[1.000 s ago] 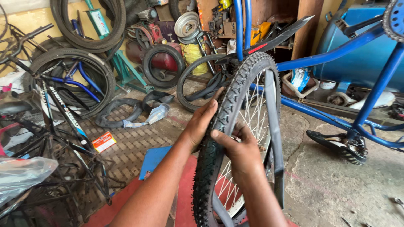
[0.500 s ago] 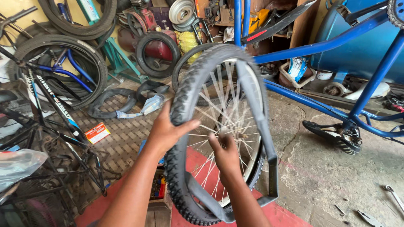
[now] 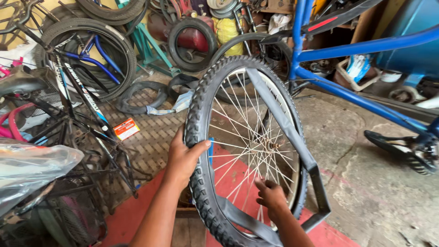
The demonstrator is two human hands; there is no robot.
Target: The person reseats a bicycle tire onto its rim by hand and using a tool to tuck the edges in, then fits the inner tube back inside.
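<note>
Left hand [image 3: 185,158] is clamped on the knobby tyre [image 3: 197,119] at the wheel's nine o'clock, thumb hooked over the tread. Right hand [image 3: 270,197] reaches through the spokes [image 3: 238,151] near six o'clock, fingers curled; I cannot tell what they pinch. The wheel stands upright at frame centre. The tyre appears seated around the rim, with a grey inner tube [image 3: 283,128] hanging loose outside from twelve to five. The lower edge of the wheel is cut off.

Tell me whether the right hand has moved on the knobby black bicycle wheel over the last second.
Yes. The right hand has dropped from the tyre's outer tread to inside the knobby black bicycle wheel, among the lower spokes below the hub.
</note>
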